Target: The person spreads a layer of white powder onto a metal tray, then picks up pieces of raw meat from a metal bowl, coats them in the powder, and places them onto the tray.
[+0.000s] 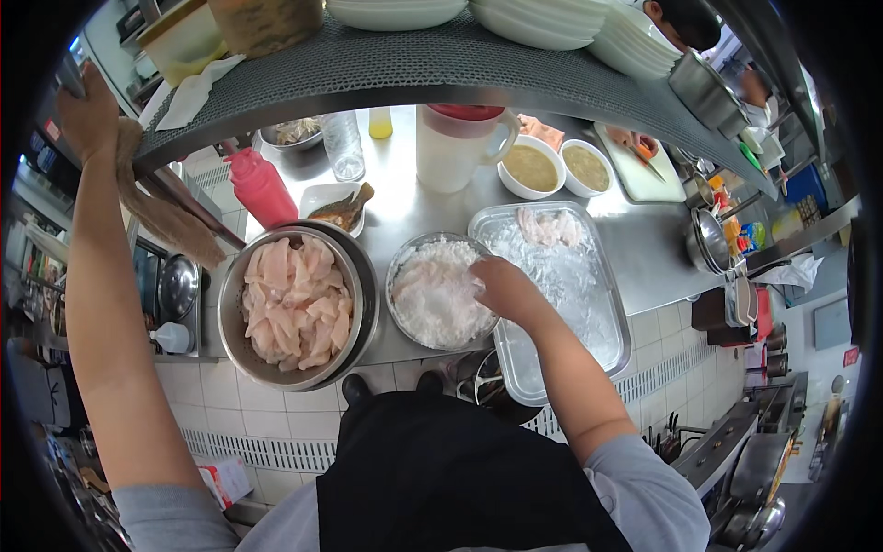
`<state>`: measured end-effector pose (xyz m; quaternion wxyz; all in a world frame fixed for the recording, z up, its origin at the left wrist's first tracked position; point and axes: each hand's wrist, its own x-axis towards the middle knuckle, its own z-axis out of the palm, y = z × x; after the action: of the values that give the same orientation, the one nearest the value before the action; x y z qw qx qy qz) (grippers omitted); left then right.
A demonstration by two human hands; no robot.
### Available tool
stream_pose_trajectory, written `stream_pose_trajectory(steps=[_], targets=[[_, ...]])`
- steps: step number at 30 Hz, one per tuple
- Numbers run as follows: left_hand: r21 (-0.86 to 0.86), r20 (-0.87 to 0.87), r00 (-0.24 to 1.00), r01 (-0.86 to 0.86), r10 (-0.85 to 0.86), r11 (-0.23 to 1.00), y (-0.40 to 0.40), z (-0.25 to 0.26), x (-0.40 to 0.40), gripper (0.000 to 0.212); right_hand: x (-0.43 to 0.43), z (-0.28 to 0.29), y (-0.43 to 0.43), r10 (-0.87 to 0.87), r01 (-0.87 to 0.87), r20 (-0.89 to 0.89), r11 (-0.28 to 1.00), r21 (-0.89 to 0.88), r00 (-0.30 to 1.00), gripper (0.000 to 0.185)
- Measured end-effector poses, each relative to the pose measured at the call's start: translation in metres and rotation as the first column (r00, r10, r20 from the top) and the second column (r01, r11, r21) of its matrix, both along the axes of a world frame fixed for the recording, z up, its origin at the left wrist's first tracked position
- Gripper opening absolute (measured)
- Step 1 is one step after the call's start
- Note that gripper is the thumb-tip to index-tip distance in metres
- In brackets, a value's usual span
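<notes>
My right hand (502, 288) reaches into the right side of a bowl of white flour (441, 314); its fingertips are partly hidden in the flour, where pale strips lie coated. Up at the far left, my left hand (88, 114) is closed around a metal post (71, 76) of the shelf frame, beside a hanging brown cloth (162, 217). A steel bowl of raw, pale meat strips (296, 303) stands left of the flour, set in a second bowl. To the right, a metal tray (552, 290) dusted with flour holds a few coated strips (550, 228) at its far end.
A mesh shelf (414, 65) with stacked white plates (541, 24) crosses above the counter. Behind the bowls stand a red squeeze bottle (261, 186), a fried fish (341, 212) in a dish, a lidded jug (448, 152) and soup bowls (530, 169). Another person's hands work at a cutting board (645, 176).
</notes>
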<state>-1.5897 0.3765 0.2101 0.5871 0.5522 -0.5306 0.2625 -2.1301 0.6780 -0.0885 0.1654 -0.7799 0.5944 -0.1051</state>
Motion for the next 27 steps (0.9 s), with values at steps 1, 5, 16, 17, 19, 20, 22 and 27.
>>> stream_pose_trajectory(steps=[1,5,16,17,19,20,22,27], targets=[[0.001,-0.007,1.000,0.017,-0.017,1.000,-0.002,0.000,0.000,0.063,0.004,-0.007,-0.001,-0.026,0.025,-0.018,1.000,-0.008,1.000,0.024],[0.040,-0.030,0.999,-0.012,0.013,0.999,-0.003,-0.001,-0.002,0.064,0.030,-0.027,0.000,-0.149,0.145,-0.172,0.989,-0.032,0.974,0.017],[0.036,-0.017,0.999,-0.026,0.027,0.999,0.010,0.000,-0.015,0.065,0.011,0.016,-0.007,-0.342,0.289,0.269,0.932,0.218,0.900,0.035],[0.042,-0.018,1.000,-0.025,0.026,0.999,0.009,0.001,-0.013,0.065,0.011,0.019,-0.007,-0.347,0.302,0.304,0.935,0.184,0.887,0.035],[0.046,-0.018,0.999,-0.031,0.031,0.998,0.009,0.001,-0.013,0.065,0.011,0.028,-0.008,-0.351,0.332,0.374,0.936,0.116,0.858,0.036],[0.043,-0.017,0.999,-0.039,0.039,0.998,0.010,-0.001,-0.013,0.065,0.012,0.035,-0.006,-0.334,0.312,0.363,0.942,0.120,0.870,0.034],[0.020,-0.007,0.999,-0.050,0.050,0.999,0.010,-0.001,-0.013,0.065,0.014,0.047,-0.002,-0.298,0.270,0.342,0.954,0.128,0.891,0.031],[0.042,-0.015,0.999,-0.046,0.047,0.998,0.006,0.000,-0.014,0.066,0.013,0.009,-0.005,-0.183,0.176,-0.014,0.964,-0.200,0.983,0.015]])
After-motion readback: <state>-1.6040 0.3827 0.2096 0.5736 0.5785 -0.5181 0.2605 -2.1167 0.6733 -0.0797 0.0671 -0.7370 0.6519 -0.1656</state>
